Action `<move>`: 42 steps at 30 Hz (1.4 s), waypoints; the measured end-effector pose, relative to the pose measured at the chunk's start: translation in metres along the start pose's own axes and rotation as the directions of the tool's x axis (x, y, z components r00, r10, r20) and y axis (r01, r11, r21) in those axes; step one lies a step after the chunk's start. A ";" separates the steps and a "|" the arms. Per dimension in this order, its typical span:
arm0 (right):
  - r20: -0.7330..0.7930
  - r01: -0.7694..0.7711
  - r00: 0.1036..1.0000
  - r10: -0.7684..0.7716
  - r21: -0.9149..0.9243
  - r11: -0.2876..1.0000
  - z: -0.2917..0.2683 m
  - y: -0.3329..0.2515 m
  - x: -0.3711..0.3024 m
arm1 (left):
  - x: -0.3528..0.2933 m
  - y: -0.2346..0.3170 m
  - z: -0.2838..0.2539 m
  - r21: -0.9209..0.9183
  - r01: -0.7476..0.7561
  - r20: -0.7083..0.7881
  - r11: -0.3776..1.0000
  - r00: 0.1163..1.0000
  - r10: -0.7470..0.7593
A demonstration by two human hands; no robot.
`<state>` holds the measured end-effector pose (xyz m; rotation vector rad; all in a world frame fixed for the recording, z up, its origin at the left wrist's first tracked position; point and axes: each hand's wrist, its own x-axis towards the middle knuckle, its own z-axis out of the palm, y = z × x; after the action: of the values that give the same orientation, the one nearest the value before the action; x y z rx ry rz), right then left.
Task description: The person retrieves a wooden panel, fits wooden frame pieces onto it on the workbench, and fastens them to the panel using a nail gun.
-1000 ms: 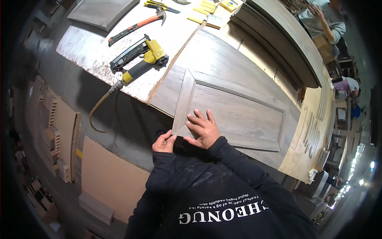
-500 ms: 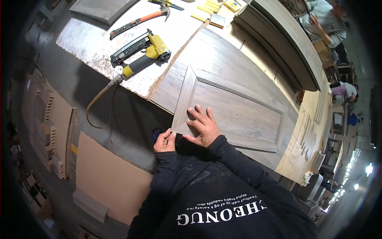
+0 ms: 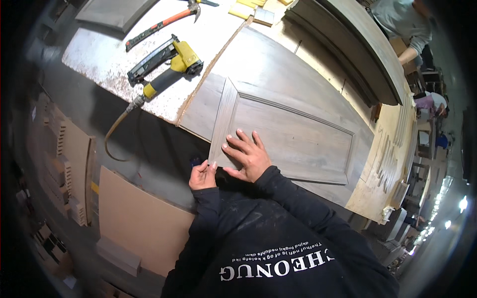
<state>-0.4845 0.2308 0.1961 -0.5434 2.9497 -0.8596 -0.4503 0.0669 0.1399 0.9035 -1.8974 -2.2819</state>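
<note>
A grey wood-grain cabinet door [image 3: 293, 130] with a raised frame around a recessed panel lies on a larger grey board [image 3: 271, 62] in front of me. My right hand [image 3: 251, 160] rests flat on its near left part, fingers spread. At the door's near left corner, the thumb and fingers of my left hand [image 3: 202, 176] close on the edge. The underside of that corner is hidden. Left of the door, a yellow and black nail gun [image 3: 171, 72] lies on a white worktop [image 3: 107, 67], its air hose [image 3: 110, 135] hanging over the front edge.
Beyond the nail gun lie a claw hammer [image 3: 161, 26] and a grey panel [image 3: 117, 12]. Stacked curved grey boards [image 3: 353, 47] stand at the back right, near thin strips [image 3: 386, 166]. A brown sheet [image 3: 144, 218] leans below left. A co-worker in grey [image 3: 402, 22] stands far right.
The bench and everything on it sit slightly further left and up in view. Both my hands keep their places on the door. The co-worker's raised hand has come down.
</note>
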 end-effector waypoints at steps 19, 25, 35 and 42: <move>-0.595 0.272 0.783 -0.181 0.066 0.960 -0.057 -0.013 0.021 | 0.103 0.097 0.164 0.126 -0.906 0.822 0.404 0.324 0.469; -0.543 0.234 0.827 -0.146 0.096 0.968 -0.045 -0.014 0.035 | 0.108 0.102 0.167 0.103 -0.897 0.883 0.431 0.282 0.375; -0.112 0.094 0.991 -0.072 0.205 0.974 0.037 0.028 -0.007 | 0.175 0.090 0.100 0.220 -0.810 0.912 0.543 0.369 0.180; -0.090 0.037 0.996 -0.024 0.151 0.988 0.025 0.021 -0.012 | 0.213 0.074 0.050 0.311 -0.745 0.920 0.590 0.391 0.009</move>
<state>-0.4770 0.2389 0.1628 -0.5573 2.9260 -1.1292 -0.6735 0.0108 0.1254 -1.0598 -2.9676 -1.6596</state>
